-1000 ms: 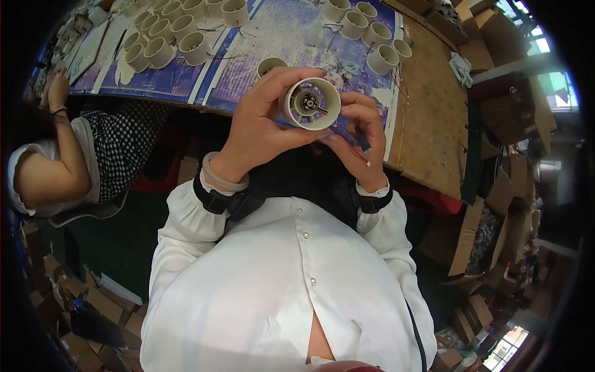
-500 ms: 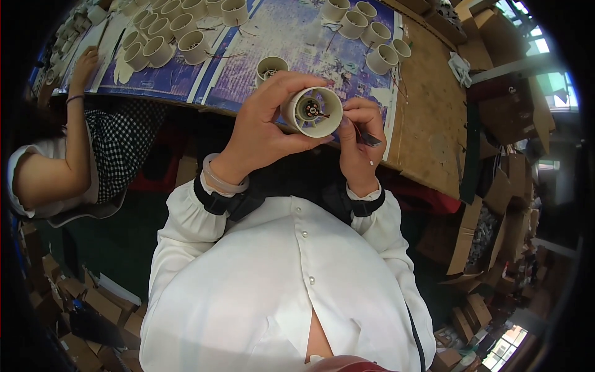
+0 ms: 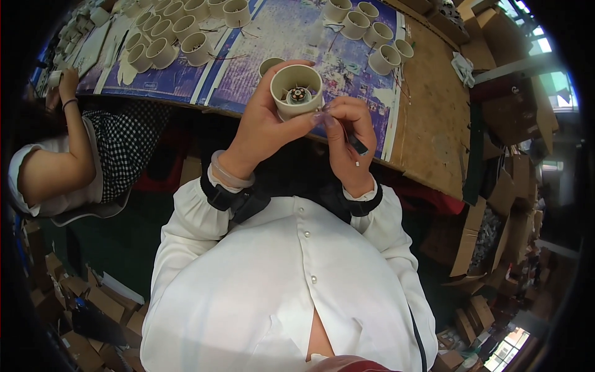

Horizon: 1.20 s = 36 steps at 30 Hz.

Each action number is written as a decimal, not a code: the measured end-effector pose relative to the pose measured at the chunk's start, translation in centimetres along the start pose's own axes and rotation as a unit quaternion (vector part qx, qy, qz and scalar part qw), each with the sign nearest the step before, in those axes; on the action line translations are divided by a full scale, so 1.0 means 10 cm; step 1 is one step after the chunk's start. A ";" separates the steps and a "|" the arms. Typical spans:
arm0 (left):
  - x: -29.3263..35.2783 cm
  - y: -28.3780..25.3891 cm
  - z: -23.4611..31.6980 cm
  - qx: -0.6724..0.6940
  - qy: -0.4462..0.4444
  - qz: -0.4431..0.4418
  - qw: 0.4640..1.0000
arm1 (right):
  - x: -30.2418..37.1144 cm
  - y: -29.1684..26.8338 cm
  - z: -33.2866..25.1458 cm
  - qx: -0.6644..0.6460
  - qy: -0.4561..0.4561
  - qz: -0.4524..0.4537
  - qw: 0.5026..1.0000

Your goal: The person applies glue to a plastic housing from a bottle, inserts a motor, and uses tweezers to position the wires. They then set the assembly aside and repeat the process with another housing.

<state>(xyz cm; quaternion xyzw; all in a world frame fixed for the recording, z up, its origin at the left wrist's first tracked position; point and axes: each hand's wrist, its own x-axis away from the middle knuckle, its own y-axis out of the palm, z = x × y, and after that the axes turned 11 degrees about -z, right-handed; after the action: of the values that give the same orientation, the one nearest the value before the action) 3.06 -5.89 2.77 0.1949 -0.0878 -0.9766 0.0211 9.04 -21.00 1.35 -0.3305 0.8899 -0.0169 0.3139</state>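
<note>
My left hand [image 3: 257, 124] is wrapped around a cream plastic cylindrical housing [image 3: 297, 77], held up over the table's near edge. The housing's open end faces up, and a small motor [image 3: 297, 95] with copper windings sits inside. Close to the housing's lower right wall, the fingertips of my right hand [image 3: 350, 133] are pinched on thin wires that are mostly hidden. A small dark flat piece [image 3: 357, 145] rests against the right palm, with a tiny white connector [image 3: 357, 164] dangling below it. Behind my left hand, a second housing [image 3: 268, 64] stands on the table, partly covered.
Several similar housings [image 3: 197, 49] with loose wires stand at the far left, and more housings [image 3: 384, 60] at the far right. A co-worker's arm [image 3: 71, 139] is at the left. Brown board [image 3: 434, 118] covers the table's right end; cardboard boxes [image 3: 471, 235] lie beyond.
The housing has moved slightly left and up and turned, so its opening faces more upward. My right hand has followed it left. The co-worker's hand has come lower, with a pale piece in it.
</note>
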 end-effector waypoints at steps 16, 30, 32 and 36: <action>-0.05 -0.15 -0.05 -0.107 0.055 0.073 0.990 | -0.12 -0.17 -0.11 0.208 -0.126 -0.076 0.967; 0.02 -0.19 -0.07 -0.312 0.083 0.067 0.944 | 0.18 -0.90 0.24 0.227 0.177 -0.075 0.955; 0.03 -0.20 -0.09 -0.312 0.078 0.060 0.945 | 0.22 -0.98 0.16 0.267 0.185 -0.120 0.938; 0.06 -0.16 -0.13 -0.303 0.055 0.034 0.951 | 0.07 -0.87 -0.17 0.089 0.179 -0.011 0.980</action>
<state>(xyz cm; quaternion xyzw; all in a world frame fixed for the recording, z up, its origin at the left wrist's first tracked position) 3.00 -4.61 1.11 0.2294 0.2066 -0.9440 0.1166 12.70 -28.56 4.40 -0.3023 0.9232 -0.1579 0.1769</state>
